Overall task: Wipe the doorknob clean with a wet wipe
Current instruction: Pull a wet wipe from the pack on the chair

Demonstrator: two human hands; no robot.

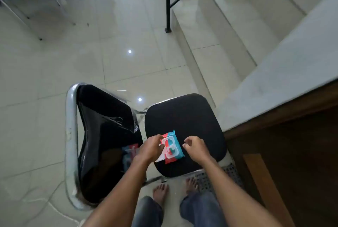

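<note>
blue-red wipes pack, left hand touching

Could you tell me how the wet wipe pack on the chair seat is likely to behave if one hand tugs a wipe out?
The wet wipe pack looks like a soft, flat pouch, so it would probably flex and lift rather than stay put. Its glossy wrapper may slide on the chair seat. Bracing it with the right hand seems wise.

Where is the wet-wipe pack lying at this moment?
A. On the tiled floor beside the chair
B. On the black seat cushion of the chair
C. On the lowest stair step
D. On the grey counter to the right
B: the wet-wipe pack lies flat on the black seat cushion, with the left hand at its near-left edge and the right hand just beside it, not touching it.
</note>
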